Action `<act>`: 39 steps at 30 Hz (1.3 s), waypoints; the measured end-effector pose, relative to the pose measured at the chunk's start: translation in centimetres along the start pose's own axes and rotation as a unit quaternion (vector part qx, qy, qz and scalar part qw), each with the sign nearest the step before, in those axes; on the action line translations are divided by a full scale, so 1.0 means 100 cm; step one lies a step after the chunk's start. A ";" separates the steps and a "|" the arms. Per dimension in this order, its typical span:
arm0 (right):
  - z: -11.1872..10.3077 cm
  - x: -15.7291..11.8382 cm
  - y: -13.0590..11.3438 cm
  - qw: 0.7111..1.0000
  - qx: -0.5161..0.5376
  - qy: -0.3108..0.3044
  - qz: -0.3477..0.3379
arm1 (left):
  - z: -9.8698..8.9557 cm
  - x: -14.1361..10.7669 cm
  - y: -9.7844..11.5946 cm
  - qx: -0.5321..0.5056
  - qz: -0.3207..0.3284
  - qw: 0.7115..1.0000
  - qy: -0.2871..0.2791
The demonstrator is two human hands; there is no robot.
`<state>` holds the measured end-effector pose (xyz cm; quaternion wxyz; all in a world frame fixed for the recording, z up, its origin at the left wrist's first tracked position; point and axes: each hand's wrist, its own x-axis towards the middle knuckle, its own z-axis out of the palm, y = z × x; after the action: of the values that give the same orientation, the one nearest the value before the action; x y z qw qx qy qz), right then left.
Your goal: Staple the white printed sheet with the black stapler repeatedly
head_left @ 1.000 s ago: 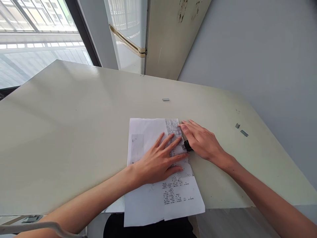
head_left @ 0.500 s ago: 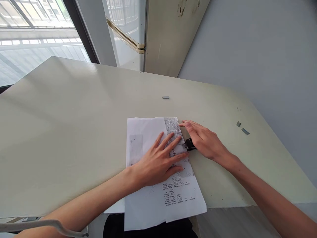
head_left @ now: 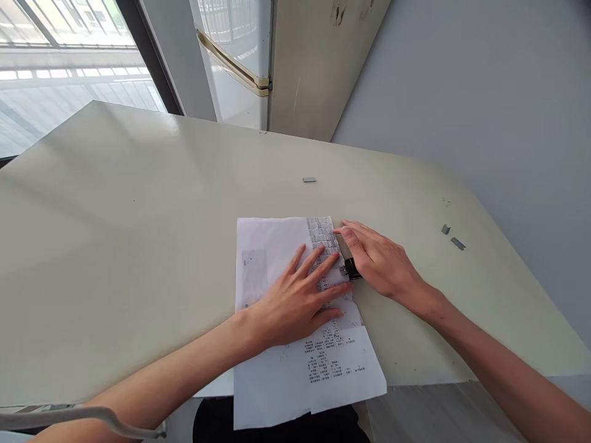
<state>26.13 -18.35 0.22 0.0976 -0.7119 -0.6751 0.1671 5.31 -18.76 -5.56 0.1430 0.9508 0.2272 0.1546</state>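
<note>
My left hand (head_left: 300, 301) lies flat on the printed paper sheets (head_left: 263, 387), its fingers spread over the text columns. Along the right edge of the sheets are rows of what look like staples (head_left: 319, 231). A black stapler (head_left: 353, 269) reaches over that edge, its front end on the paper. My right hand (head_left: 381, 258) is closed over the stapler's body and hides most of it, with one finger pointing toward the paper's edge. The sheets overhang the front edge of the table.
On the white table (head_left: 161, 246), a short staple strip (head_left: 309, 179) lies beyond the paper. Two grey pieces (head_left: 458, 243) sit at the right. A fridge (head_left: 240, 55) and a grey wall (head_left: 484, 92) stand behind. A grey bar (head_left: 92, 415) crosses the lower left.
My right hand and the stapler have shifted very slightly left, and the stapler's top looks more pressed down. My left hand stays in place on the paper.
</note>
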 end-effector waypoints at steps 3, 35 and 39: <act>0.000 -0.001 -0.001 1.000 -0.008 0.003 -0.002 | 0.000 0.000 0.000 -0.003 0.000 1.000 0.006; 0.032 0.003 -0.008 0.987 -0.102 0.076 -0.098 | -0.006 0.001 -0.002 -0.038 0.002 0.999 0.000; 0.016 0.000 -0.002 0.990 0.010 0.098 -0.099 | -0.008 -0.001 -0.004 -0.043 0.004 0.999 0.002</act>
<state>25.38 -18.48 -1.15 0.1866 -0.6533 -0.7278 0.0931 4.80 -18.25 -4.99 0.1825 0.9445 0.2168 0.1663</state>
